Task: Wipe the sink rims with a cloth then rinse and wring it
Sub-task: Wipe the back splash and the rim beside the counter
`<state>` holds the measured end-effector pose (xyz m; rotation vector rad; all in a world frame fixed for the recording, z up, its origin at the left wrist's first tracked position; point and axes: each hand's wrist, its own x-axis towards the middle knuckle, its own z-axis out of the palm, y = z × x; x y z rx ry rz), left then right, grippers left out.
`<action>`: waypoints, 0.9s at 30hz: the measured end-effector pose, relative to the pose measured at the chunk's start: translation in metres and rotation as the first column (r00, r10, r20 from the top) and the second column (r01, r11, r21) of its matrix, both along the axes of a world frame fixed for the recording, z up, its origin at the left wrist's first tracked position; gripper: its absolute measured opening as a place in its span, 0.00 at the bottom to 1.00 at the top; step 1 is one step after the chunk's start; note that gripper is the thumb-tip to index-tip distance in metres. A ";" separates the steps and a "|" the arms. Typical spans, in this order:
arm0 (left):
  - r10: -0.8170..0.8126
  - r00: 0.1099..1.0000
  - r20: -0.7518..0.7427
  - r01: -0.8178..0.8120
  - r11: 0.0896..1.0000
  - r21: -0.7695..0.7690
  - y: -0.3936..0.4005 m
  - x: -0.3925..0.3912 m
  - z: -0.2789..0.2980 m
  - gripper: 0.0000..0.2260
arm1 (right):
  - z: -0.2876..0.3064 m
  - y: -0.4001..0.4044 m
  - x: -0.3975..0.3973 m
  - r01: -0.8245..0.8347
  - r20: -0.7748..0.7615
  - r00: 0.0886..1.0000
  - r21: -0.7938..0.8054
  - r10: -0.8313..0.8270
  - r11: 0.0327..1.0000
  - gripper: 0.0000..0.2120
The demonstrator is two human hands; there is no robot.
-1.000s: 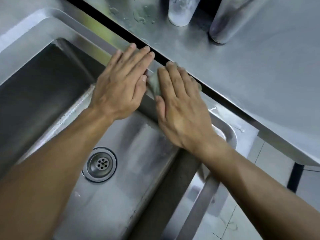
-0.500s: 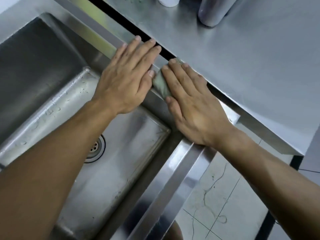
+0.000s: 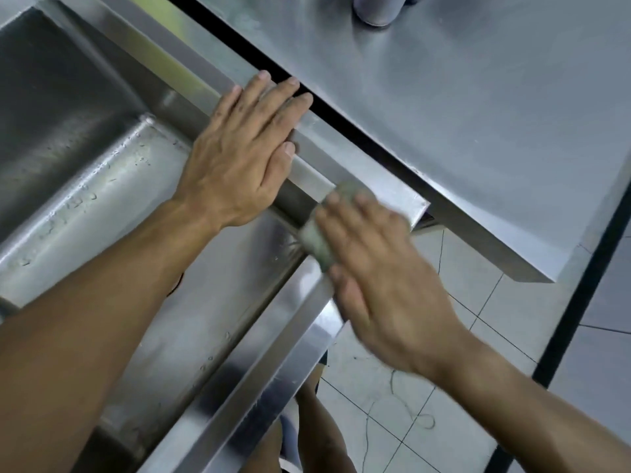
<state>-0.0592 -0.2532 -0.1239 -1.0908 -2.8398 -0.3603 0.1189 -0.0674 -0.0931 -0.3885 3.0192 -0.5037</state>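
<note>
Right hand, blurred, fingers flat and pressing a grey-green cloth onto the corner of the sink rim; not gripping it, only pinning it down. Left hand just beside, spread open and empty, palm flat on the same rim. Below both palms, wet steel sink basin. Beyond the fingertips, across a dark gap, steel counter.

Both forearms bare, no sleeves in view. Hands: left hand and right hand ungloved, no rings or watch. Fingernails short.
</note>
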 end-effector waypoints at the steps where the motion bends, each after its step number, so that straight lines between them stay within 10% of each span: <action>1: 0.005 1.000 0.002 -0.005 1.000 -0.005 0.000 0.000 0.001 0.26 | 0.003 -0.001 0.015 -0.063 0.025 0.998 -0.012 0.064 0.998 0.26; 9: 0.064 0.998 0.002 -0.064 0.998 0.028 0.005 0.008 -0.002 0.26 | 0.000 0.020 -0.012 0.181 -0.055 0.982 0.000 -0.181 0.984 0.27; 16: 0.065 0.998 0.027 -0.065 0.998 0.007 0.002 0.009 -0.001 0.25 | 0.002 -0.007 0.038 -0.156 0.043 0.987 0.021 0.155 0.987 0.26; 22: 0.082 0.995 0.055 -0.082 0.997 0.008 0.003 0.011 -0.002 0.25 | 0.001 0.010 0.007 0.134 0.004 0.991 0.009 -0.134 0.991 0.28; 27: 0.112 0.984 0.137 -0.112 0.994 -0.013 0.002 0.019 0.004 0.26 | 0.001 -0.022 0.045 -0.198 0.037 0.979 -0.101 0.203 0.975 0.24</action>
